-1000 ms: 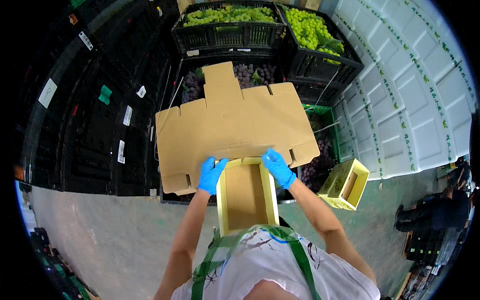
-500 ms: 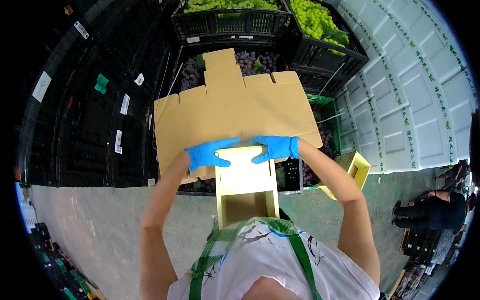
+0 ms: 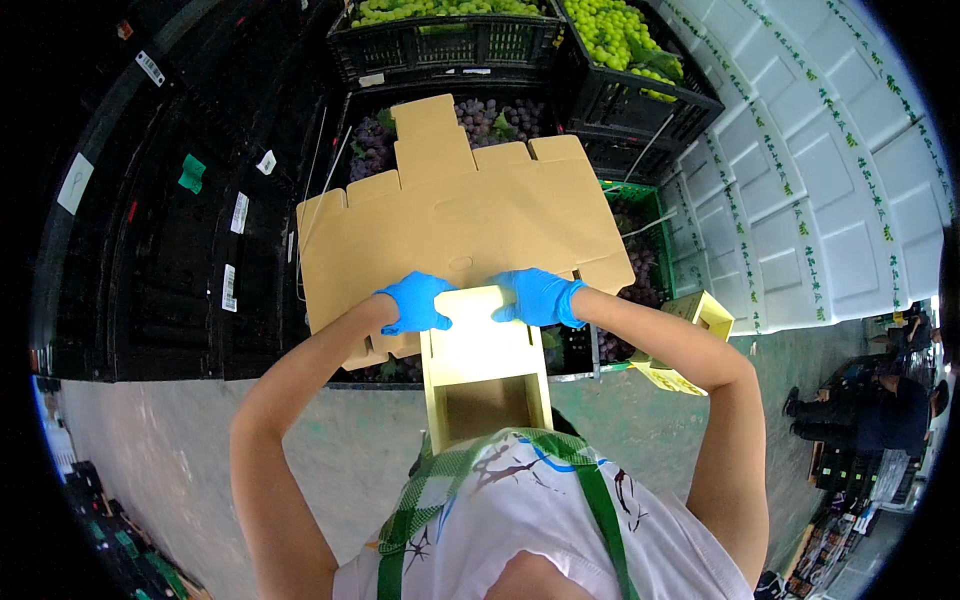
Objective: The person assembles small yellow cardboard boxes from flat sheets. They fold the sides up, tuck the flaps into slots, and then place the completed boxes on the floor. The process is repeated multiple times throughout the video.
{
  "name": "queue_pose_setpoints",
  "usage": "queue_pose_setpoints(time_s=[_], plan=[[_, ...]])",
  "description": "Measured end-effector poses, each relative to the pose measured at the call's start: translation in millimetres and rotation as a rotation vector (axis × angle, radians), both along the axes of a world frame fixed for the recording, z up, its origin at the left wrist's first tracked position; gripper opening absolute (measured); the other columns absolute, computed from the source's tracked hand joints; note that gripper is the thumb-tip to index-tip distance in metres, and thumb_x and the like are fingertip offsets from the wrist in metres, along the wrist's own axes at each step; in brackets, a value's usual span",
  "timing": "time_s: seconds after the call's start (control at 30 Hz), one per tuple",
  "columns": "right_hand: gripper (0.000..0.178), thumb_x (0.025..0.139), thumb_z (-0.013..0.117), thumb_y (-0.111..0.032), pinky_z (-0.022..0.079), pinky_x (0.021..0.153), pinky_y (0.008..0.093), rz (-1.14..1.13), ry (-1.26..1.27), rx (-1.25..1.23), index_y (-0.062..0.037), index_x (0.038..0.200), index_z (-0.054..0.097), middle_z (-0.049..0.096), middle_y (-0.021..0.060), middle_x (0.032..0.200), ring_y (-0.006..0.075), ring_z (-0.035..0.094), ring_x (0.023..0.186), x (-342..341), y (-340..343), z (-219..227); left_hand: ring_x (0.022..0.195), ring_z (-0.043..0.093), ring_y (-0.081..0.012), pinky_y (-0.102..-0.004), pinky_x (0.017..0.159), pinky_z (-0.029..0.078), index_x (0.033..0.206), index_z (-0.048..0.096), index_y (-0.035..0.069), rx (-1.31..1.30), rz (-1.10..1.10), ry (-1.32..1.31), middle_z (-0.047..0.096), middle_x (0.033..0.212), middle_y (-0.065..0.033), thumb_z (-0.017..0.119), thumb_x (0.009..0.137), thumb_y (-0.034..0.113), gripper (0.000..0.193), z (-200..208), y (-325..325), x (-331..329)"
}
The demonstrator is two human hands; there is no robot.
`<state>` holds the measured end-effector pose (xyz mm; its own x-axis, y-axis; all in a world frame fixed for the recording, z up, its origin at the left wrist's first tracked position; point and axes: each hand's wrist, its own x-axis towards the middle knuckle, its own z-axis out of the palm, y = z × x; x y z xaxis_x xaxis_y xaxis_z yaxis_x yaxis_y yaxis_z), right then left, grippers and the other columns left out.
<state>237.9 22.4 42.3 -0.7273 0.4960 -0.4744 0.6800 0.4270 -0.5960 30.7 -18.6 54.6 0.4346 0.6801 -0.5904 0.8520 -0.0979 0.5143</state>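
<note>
Head view, looking straight down. We see both hands in blue gloves at the centre of the frame. The left hand (image 3: 413,302) lies with its fingers (image 3: 432,286) curled over the far left corner of a half-folded yellow cardboard box (image 3: 484,370), gripping the flap edge there. The right hand (image 3: 537,296) does the same at the far right corner, fingers (image 3: 512,287) bent down over the rim. Both hands are closed on the box, thumbs hidden beneath.

The box sits at centre, just below the hands, open side up, brown inner face visible near the person's chest. It is continuous with, or pressed against, a large flat cardboard blank (image 3: 455,215) that spreads upward across the middle of the frame; we cannot tell where one piece ends.

Under the blank, a black crate of dark purple grapes (image 3: 372,140) shows at centre top. Above it, two black crates of green grapes (image 3: 620,35) reach the upper edge. A green crate (image 3: 640,200) with dark grapes stands right of the blank. A second yellow box (image 3: 700,315) lies at centre right, near the right forearm. White panelled wall (image 3: 830,170) fills the upper right; black stacked crates (image 3: 150,250) fill the left. Grey-green floor (image 3: 150,450) lies below. Another person (image 3: 870,415) sits at far right.
</note>
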Motion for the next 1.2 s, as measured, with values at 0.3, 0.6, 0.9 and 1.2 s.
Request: queue_pose_setpoints(time_s=[0.3,0.6,0.9,1.2], plan=[[0.074,0.047,0.075,-0.039,0.043,0.072,0.0377,0.066,-0.152,0.163,0.0032,0.099,0.046,0.052,0.0179,0.093,0.032,0.052,0.086,-4.1,-12.5,11.6,0.085,0.055,-0.0282,-0.0356,0.074,0.044,0.108,0.049,0.006,0.035,0.068,0.05,0.056,0.095,-0.018,0.063,0.065,0.023,0.048,1.6,1.8,15.8],[0.023,0.061,0.062,-0.013,0.046,0.058,0.0359,-0.068,-0.005,0.609,-0.0055,0.08,0.051,0.056,0.0127,0.076,0.0273,0.057,0.07,-16.5,-33.6,-6.4,0.067,0.056,-0.0305,-0.0392,0.06,0.045,0.084,0.056,0.008,0.41,-0.007,0.233,0.058,0.069,-0.0136,0.063,0.064,0.025,0.027,-4.6,-10.3,27.2],[0.009,0.066,0.052,-0.006,0.047,0.056,0.0352,-0.113,0.019,0.773,-0.0057,0.075,0.055,0.057,0.013,0.071,0.027,0.058,0.066,-26.1,-23.5,-21.8,0.067,0.057,-0.0302,-0.0405,0.057,0.045,0.08,0.055,0.006,0.536,0.076,0.283,0.057,0.068,-0.0143,0.062,0.066,0.025,0.024,-28.6,-9.2,28.3],[0.01,0.066,0.056,-0.008,0.049,0.062,0.0341,-0.142,-0.262,0.564,-0.0043,0.074,0.062,0.06,0.0148,0.077,0.0281,0.059,0.072,-27.5,-19.5,0.5,0.068,0.057,-0.0331,-0.0409,0.059,0.046,0.073,0.059,0.003,0.538,0.036,0.441,0.058,0.073,-0.0177,0.056,0.064,0.007,0.01,-24.0,-8.3,29.2]])
